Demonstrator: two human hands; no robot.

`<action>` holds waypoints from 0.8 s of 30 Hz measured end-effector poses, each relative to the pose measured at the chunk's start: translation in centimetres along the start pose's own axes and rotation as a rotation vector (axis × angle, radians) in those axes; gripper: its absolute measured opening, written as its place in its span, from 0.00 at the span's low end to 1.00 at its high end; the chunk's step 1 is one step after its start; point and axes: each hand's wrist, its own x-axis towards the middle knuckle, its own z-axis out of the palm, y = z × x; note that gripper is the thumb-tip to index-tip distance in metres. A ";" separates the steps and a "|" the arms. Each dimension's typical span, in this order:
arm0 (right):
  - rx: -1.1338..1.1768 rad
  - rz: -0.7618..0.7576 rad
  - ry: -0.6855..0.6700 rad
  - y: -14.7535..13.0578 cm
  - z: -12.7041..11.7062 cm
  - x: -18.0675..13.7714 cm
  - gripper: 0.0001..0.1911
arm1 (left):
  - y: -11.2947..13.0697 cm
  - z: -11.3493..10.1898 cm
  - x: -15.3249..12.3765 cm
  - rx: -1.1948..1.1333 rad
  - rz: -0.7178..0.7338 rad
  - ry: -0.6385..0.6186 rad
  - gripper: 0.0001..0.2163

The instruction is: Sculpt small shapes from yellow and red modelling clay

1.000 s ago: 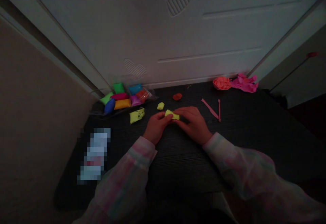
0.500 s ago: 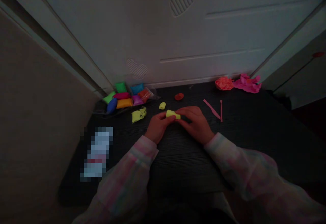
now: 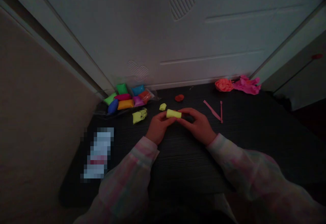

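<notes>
Between my two hands is a short yellow cylinder of modelling clay, lying crosswise just above or on the dark table. My left hand pinches its left end with thumb and fingers. At the other end, my right hand holds it between thumb and fingertips. A small yellow clay lump lies just beyond my left fingers. Behind the cylinder sits a red clay piece. An opened yellow clay packet rests left of my left hand.
A clear bag of coloured clay packets lies at the back left, with a blurred-out phone-like object nearer. Pink modelling tools lie right of my hands. Orange clay and pink crumpled material sit against the white door.
My right fingers have shifted slightly off the yellow cylinder's face toward its right end, so more of it shows. Both hands still hold it. The view has tilted slightly.
</notes>
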 end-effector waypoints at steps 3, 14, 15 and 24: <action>-0.046 -0.056 0.007 0.1 0.0 -0.1 0.10 | 0.1 0.2 -0.1 -0.062 -0.007 0.004 0.09; -0.193 -0.182 0.001 0.5 0.1 -0.2 0.10 | 0.0 0.1 0.1 -0.089 -0.050 0.040 0.10; -0.190 -0.184 0.004 0.5 0.1 -0.2 0.09 | 0.0 0.1 0.1 -0.089 -0.051 0.040 0.10; -0.206 -0.205 -0.034 0.5 0.1 -0.2 0.13 | 0.0 0.0 0.2 -0.062 -0.067 -0.005 0.09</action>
